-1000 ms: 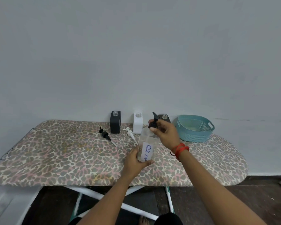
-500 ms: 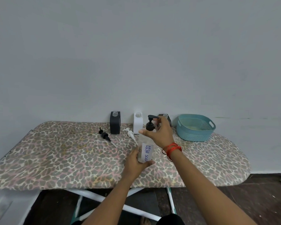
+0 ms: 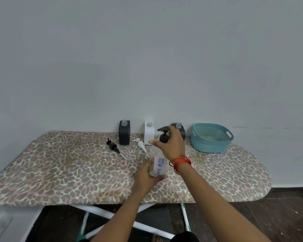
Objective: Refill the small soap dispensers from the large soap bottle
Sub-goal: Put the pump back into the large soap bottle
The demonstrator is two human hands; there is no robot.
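Gripping the clear soap bottle (image 3: 158, 165) near its base, the left hand (image 3: 147, 175) holds it upright over the middle of the ironing board (image 3: 68, 168); the right hand (image 3: 171, 145) curls its fingers round the black pump head (image 3: 164, 137).

L hand (image 3: 146, 178) holding clear soap bottle (image 3: 158, 165), R hand (image 3: 171, 145) fingers gripping black pump (image 3: 164, 136), leopard-print ironing board (image 3: 59, 172) beneath

One wide-angle head view faces forward and slightly down: wall (image 3: 147, 58) fills the upper half, ironing board (image 3: 59, 168) the lower middle, left hand (image 3: 147, 178) and right hand (image 3: 172, 145) close.
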